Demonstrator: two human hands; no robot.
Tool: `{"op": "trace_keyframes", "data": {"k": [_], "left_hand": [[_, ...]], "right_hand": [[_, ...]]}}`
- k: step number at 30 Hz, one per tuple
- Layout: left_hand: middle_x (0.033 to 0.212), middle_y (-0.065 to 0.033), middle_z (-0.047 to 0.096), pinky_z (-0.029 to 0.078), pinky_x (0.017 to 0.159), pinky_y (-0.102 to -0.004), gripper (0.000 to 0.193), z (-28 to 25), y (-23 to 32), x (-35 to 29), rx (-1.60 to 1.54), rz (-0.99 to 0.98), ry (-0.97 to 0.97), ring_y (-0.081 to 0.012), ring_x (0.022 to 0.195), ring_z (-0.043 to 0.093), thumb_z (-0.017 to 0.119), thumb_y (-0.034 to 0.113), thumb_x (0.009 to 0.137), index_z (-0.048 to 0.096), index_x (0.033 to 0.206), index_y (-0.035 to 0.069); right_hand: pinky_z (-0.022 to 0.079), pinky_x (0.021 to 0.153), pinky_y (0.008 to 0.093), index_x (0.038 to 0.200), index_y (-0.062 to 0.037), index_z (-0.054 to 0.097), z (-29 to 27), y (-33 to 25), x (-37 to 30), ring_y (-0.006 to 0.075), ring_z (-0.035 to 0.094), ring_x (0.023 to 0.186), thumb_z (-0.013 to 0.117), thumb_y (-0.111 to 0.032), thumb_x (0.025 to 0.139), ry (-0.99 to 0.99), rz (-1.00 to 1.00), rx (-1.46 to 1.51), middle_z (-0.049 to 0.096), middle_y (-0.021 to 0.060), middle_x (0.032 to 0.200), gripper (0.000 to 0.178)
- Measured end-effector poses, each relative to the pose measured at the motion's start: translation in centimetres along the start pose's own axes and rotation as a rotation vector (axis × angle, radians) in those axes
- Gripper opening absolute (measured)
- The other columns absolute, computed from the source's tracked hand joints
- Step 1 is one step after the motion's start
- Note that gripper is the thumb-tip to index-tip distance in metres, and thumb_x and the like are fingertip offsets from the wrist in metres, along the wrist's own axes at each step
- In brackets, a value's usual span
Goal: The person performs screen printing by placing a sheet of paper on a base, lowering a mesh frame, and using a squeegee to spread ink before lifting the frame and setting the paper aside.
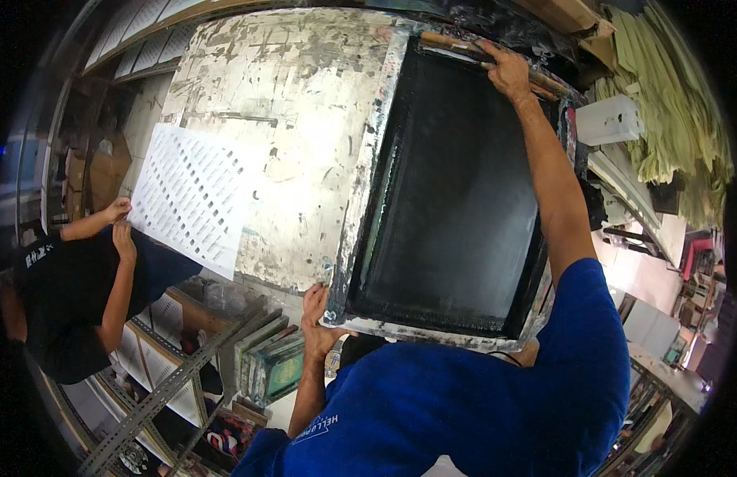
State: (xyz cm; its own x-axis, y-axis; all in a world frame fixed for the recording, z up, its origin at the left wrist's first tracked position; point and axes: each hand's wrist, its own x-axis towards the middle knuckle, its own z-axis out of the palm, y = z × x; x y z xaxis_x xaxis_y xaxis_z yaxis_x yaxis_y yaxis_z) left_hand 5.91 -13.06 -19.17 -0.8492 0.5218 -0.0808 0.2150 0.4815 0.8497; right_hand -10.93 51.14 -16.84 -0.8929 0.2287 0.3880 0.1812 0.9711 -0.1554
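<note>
A large screen-printing frame (367, 171) with a dark mesh, black ink smeared along its inner edges, lies in front of me over a worn table. My left hand (319, 324) is closed at the frame's near left corner, some fingers hidden by the edge. Stretched across to the far end, my right hand (508, 73) grips the wooden handle of a squeegee (448, 41), which lies along the frame's far inner edge. To the left, a co-worker's two hands (119, 213) hold the edge of a white printed sheet (189, 195) covered in rows of small dark marks.
The paint-stained table (297, 103) extends left of the frame. A white plastic container (609, 121) and hanging yellowish cloth (662, 103) are at the right. Metal racking (166, 397) and several smaller frames (277, 370) stand at the lower left.
</note>
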Motion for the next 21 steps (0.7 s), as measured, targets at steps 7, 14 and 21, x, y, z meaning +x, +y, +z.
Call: {"op": "trace_keyframes", "data": {"k": [7, 14, 21], "left_hand": [[0.118, -0.0122, 0.065, 0.045, 0.1, -0.0362, 0.103, -0.6, 1.3, -0.8, -0.13, -0.088, 0.017, -0.0272, 0.115, 0.056, 0.097, 0.016, 0.036, 0.062, 0.132, 0.005], [0.116, -0.0087, 0.059, 0.046, 0.096, -0.0329, 0.098, -0.6, 2.0, -1.2, -0.295, -0.02, 0.084, -0.021, 0.108, 0.056, 0.095, 0.005, 0.04, 0.06, 0.132, -0.003], [0.11, -0.008, 0.059, 0.046, 0.092, -0.0308, 0.095, -1.5, 5.0, -0.7, -0.374, 0.116, 0.17, -0.0192, 0.103, 0.056, 0.094, 0.005, 0.047, 0.059, 0.135, 0.0]], "right_hand": [[0.054, 0.078, 0.0474, 0.132, -0.0323, 0.06, -2.6, -6.9, -9.3, 0.0392, 0.068, 0.09, 0.067, -0.018, 0.084, 0.017, 0.038, -0.059, 0.069, 0.0249, 0.104, 0.05], [0.053, 0.074, 0.0481, 0.129, -0.0277, 0.063, -10.8, -18.8, -22.2, 0.0403, 0.068, 0.086, 0.062, -0.011, 0.082, -0.022, 0.106, 0.035, 0.068, 0.028, 0.102, 0.049], [0.052, 0.078, 0.0486, 0.127, -0.0218, 0.064, -21.6, -31.1, -31.5, 0.0422, 0.069, 0.095, 0.062, -0.008, 0.077, -0.155, 0.162, 0.101, 0.069, 0.0312, 0.097, 0.052]]}}
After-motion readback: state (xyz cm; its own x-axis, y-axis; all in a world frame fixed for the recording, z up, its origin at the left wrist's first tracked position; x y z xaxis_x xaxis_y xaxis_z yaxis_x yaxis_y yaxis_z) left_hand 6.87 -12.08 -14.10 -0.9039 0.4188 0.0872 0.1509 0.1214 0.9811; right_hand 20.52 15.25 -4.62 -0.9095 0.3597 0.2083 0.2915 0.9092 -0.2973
